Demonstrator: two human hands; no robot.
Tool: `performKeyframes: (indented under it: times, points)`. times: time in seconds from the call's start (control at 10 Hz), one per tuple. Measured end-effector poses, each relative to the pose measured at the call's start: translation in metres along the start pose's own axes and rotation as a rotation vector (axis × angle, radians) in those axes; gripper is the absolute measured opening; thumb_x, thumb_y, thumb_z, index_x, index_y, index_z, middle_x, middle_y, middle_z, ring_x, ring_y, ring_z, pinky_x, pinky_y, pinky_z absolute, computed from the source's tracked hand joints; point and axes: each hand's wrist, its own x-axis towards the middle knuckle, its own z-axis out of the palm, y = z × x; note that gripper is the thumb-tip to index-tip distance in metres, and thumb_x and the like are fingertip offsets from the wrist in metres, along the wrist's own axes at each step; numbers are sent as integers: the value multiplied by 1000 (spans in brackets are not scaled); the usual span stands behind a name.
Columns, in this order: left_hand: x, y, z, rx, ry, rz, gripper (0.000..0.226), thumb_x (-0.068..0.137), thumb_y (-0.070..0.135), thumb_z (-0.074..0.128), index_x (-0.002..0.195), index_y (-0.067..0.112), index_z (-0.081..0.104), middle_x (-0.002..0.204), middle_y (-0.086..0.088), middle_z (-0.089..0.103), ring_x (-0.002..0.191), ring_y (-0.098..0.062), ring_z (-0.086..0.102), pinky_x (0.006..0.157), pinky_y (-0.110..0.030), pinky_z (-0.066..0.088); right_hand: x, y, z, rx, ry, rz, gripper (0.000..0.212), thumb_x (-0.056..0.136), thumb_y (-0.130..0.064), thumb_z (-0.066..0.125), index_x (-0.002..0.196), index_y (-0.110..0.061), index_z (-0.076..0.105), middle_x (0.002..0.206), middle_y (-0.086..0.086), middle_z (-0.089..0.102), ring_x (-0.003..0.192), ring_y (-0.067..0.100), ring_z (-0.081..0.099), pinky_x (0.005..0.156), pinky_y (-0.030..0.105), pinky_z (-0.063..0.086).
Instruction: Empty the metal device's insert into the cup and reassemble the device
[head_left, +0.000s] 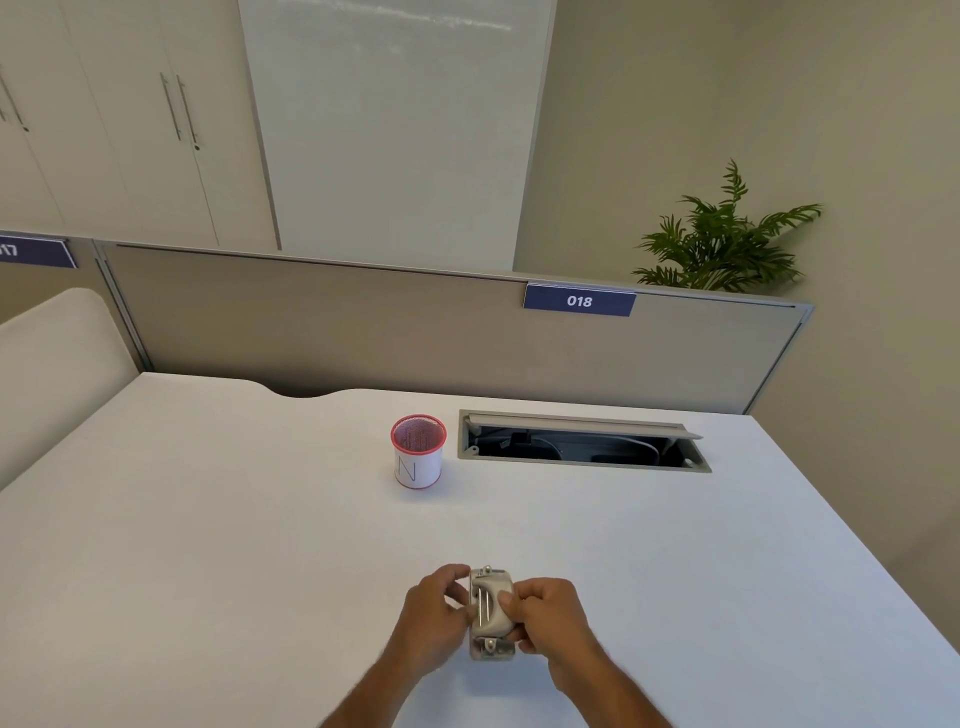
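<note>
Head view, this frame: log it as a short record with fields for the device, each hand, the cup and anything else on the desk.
device: metal device, low on the white desk, near edge
left hand: left hand grips the device's left side
right hand: right hand, fingers on the device's right side
cup: red mesh cup, upright, white label, far from the hands
other: open cable tray right of the cup
insert: not visibly out

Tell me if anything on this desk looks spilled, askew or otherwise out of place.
Nothing looks spilled or damaged. The cup stands upright on the desk, and both hands grip the metal device near the front edge. The one thing that stands out is the cable hatch beside the cup: its lid is propped open, exposing cables.
</note>
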Motion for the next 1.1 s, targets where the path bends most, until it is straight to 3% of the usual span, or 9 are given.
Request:
performKeyframes:
  times: [0.1,0.2,0.3,0.4,0.5,0.7,0.9,1.0,1.1]
  points:
    - [1,-15,-3,463,172,268,37,95,20,63,132,22,58,112,9,65,104,-14,60,91,-34,54,8,1,2,-20,6,17,16,88,-6,68,72,-3,73,64,15,68,48,18,56,44,22,42]
    - [4,-35,-10,799,239,448,42,95,38,52,124,12,68,116,-2,73,109,-27,69,94,-39,56,15,3,4,-19,5,43,14,87,-5,69,76,1,73,65,16,66,49,20,55,43,22,42]
    - [4,-45,-14,996,233,378,82,101,56,8,119,9,73,122,-11,74,112,-32,71,110,-43,25,19,5,6,-47,15,58,14,87,-6,70,75,2,73,62,15,65,47,18,55,42,22,42]
    - [5,-54,-19,1047,178,292,89,98,60,2,126,8,69,134,-14,67,122,-34,65,118,-39,-4,22,9,9,-56,23,85,15,86,-6,70,79,7,72,62,14,65,45,16,54,41,21,41]
    - [6,-60,-21,1060,142,252,90,98,62,2,129,6,66,138,-16,64,125,-36,63,121,-38,-16,24,12,11,-70,26,90,16,86,-6,71,86,9,73,64,13,65,45,15,55,41,21,43]
    - [7,-63,-23,1050,136,226,93,96,66,3,130,6,66,139,-17,63,131,-33,56,121,-38,-16,26,13,10,-65,27,85,13,84,-9,73,87,3,75,68,15,71,49,16,61,45,22,50]
    - [5,-56,-25,1048,117,200,94,95,68,4,132,7,64,140,-15,62,129,-33,59,121,-39,-15,13,4,0,-49,56,64,24,79,-24,80,90,-3,75,89,17,79,60,18,69,49,23,53]
    - [4,-50,-28,1075,118,220,94,94,70,5,134,6,62,143,-16,60,130,-36,58,121,-39,-16,0,-15,-15,-37,121,-90,21,77,-23,83,93,-13,74,87,10,77,61,15,66,48,24,52]
    - [10,-45,-29,1077,225,311,95,93,73,9,138,5,58,146,-17,56,135,-37,53,119,-43,-9,-17,-51,-36,177,155,-319,10,81,-8,80,87,-15,76,82,8,74,57,13,61,46,22,49]
